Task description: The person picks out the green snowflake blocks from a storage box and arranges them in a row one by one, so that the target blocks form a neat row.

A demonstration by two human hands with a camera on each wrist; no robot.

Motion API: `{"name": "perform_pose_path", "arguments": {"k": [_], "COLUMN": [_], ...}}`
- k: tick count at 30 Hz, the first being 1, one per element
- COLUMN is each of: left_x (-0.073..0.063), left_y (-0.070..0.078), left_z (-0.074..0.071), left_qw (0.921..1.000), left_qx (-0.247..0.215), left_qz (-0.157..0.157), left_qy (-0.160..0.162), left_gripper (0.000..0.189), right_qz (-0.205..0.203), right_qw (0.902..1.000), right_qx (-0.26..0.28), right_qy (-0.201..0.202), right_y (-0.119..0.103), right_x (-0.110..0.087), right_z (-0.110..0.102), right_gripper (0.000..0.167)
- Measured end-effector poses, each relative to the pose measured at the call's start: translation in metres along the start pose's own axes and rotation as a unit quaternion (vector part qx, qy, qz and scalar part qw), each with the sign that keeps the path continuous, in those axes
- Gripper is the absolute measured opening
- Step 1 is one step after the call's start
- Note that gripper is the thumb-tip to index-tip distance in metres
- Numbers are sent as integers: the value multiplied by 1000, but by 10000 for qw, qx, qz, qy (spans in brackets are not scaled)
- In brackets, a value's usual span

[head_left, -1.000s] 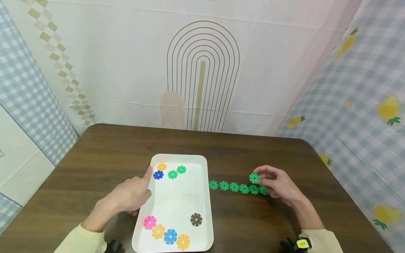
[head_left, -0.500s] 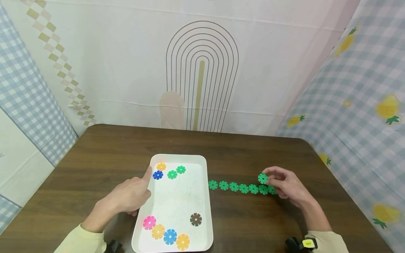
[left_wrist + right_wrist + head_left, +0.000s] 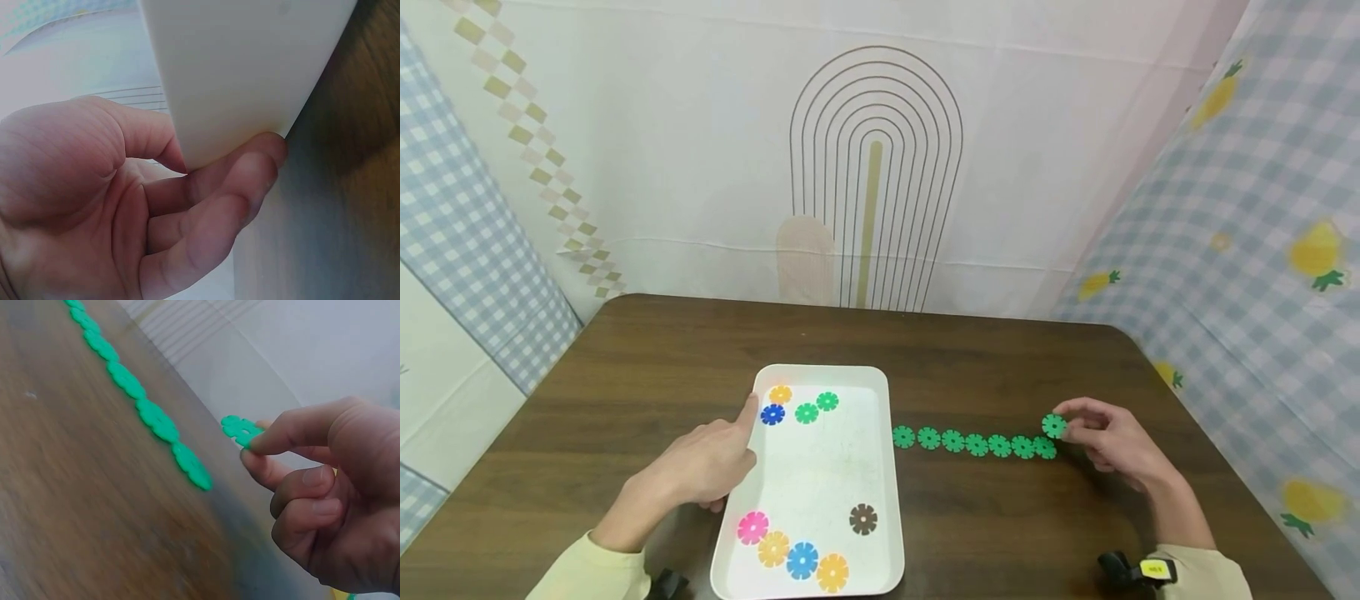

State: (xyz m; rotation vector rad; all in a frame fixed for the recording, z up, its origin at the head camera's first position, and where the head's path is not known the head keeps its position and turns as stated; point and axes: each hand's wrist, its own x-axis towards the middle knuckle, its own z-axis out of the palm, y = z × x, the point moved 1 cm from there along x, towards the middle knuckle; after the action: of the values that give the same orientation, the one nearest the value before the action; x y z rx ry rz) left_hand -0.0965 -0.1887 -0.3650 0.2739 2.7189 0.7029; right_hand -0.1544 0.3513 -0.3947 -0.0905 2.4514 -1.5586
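Pinched between thumb and fingertips of my right hand (image 3: 1116, 437) is a green notched plastic disc (image 3: 1054, 426), raised above the table in the right wrist view. Just left of it and below, a row of several green discs (image 3: 976, 444) lies on the table, running from the tray to near that hand. My left hand (image 3: 711, 460) grips the left edge of a white tray (image 3: 820, 483). In the left wrist view the thumb and curled fingers (image 3: 219, 225) lie on either side of the tray's wall.
Inside the tray are two green discs (image 3: 807, 413), a dark blue disc (image 3: 772, 414), a brown disc (image 3: 863, 519), a pink disc (image 3: 752, 527), a light blue disc (image 3: 802, 560) and several orange discs (image 3: 832, 573). Patterned cloth hangs behind the brown table (image 3: 1000, 525).
My right hand has moved to the right with its green disc, and the right end of the row now shows uncovered. The left hand and tray have stayed in place.
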Motion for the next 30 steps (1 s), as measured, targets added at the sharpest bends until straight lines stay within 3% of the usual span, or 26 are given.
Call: {"name": "perform_pose_path", "arguments": {"k": [13,30], "left_x": [0,1], "left_y": [0,-2], "left_z": [0,0], "left_qw": [10000,10000], "left_qx": [-7,-29], "left_qz": [-5,52], "left_qy": [-19,-30], "left_gripper": [83,84], "right_qz": [335,523], "right_qw": [9992,9975], "right_qx": [41,-182], "right_qy": [-220,-430], "right_y": [18,22], "right_x": [-3,-6], "right_z": [-15,-23], "right_gripper": [33,41]}}
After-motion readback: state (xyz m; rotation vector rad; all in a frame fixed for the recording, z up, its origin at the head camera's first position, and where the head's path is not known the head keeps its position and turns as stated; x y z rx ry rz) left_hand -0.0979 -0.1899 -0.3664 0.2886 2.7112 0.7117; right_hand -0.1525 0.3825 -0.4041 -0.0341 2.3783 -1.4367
